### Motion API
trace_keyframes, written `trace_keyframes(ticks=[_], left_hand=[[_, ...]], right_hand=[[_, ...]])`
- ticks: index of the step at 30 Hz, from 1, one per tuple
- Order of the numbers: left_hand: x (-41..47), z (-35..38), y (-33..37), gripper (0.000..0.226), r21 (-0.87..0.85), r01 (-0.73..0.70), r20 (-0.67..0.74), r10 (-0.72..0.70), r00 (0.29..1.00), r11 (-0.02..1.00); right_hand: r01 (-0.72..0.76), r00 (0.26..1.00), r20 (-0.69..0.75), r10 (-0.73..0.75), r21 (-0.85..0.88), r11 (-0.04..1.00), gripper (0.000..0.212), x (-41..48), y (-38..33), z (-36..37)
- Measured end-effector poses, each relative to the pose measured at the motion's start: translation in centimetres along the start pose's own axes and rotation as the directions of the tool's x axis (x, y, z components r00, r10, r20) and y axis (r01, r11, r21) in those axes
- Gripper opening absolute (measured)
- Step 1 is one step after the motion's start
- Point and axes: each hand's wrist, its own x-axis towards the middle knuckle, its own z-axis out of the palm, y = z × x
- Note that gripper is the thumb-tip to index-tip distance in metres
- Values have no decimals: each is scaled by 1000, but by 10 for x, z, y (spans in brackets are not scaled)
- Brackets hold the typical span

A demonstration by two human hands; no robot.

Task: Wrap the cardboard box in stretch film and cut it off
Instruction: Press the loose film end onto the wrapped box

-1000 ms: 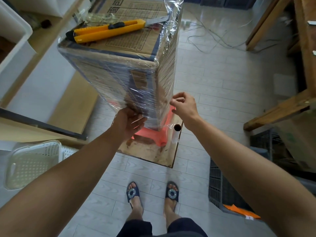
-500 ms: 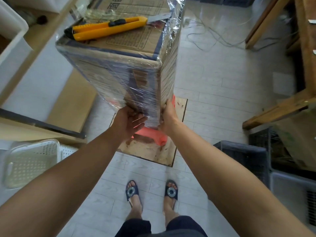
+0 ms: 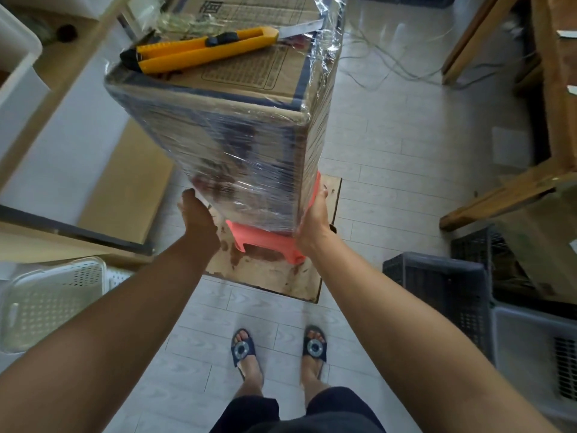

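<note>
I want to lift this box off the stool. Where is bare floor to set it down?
Bare tiles lie right of the box, between it and the wooden bench, and nearer you, between the floor sheet and your feet. The left is crowded by the basket and boards, the lower right by crates; cables trail behind.

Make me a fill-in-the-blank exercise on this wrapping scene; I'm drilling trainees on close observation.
1. The utility knife lies on ____ of the cardboard box.
2. The knife's handle is ____.
3. The box stands on a pink stool, which stands on a flat sheet of ____.
4. The right hand lies flat against the box's ____ side.
Missing words: top; yellow; cardboard; right.
</note>
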Motion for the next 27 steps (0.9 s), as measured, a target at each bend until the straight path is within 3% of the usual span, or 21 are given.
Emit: trace_keyframes(ticks=[2, 9, 11, 15, 17, 21, 27], left_hand=[[5, 3, 11, 30, -48, -9, 76, 13, 997, 999], [30, -6, 10, 44, -94, 14, 228, 8, 974, 995], [26, -6, 10, 42, -75, 27, 262, -6, 965, 997], [26, -7, 11, 42, 13, 20, 222, -22, 975, 1000], [27, -10, 13, 47, 26, 20, 212, -25, 977, 999], [30, -16, 15, 40, 100, -29, 302, -3, 953, 995], [32, -41, 42, 51, 345, -165, 426, 3, 905, 924]], right_hand=[[-23, 1000, 9, 23, -17, 1000, 138, -2, 0, 3], [-4, 995, 103, 10, -61, 998, 111, 26, -25, 9], [9, 992, 125, -3, -45, 999, 93, -31, -46, 16], [48, 967, 254, -33, -56, 997, 77, -118, -76, 30], [88, 948, 311, -69, -47, 995, 80, -133, -83, 29], [202, 949, 261, -175, -79, 976, 81, -149, -86, 36], [216, 969, 156, -192, -159, 963, 112, -181, -85, 33]])
